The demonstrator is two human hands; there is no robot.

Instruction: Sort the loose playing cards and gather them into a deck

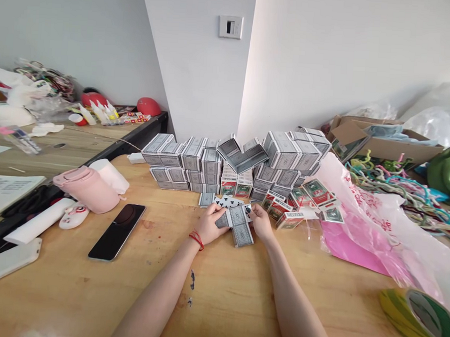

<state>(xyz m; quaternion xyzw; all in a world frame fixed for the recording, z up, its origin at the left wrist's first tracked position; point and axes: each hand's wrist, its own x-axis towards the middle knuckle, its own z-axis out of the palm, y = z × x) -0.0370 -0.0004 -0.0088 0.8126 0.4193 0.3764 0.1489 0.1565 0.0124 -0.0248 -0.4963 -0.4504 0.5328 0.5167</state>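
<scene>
Just above the table, my left hand (pixel 211 224) grips the left end of several grey-backed playing cards (pixel 240 225) arranged in a cross shape, one card pointing down toward me. On the opposite side, my right hand (pixel 262 223) pinches their right end, where a bit of a card face with black clubs shows. My fingertips are partly hidden behind the cards. Beyond them lie a face-up clubs card (pixel 228 201) and a grey-backed card (pixel 207 200). Behind these stand blocks (pixel 167 152) built from folded cards, with an open card piece (pixel 241 157) tilted on top.
Red-and-green card boxes (pixel 288 219) sit right of my hands beside a pink plastic bag (pixel 357 242). Yellow tape (pixel 417 317) lies at the front right. Leftward are a phone (pixel 117 232), a pink cup (pixel 88 188) and a white mouse (pixel 74 216). Pipe cleaners (pixel 384 186) pile up farther right.
</scene>
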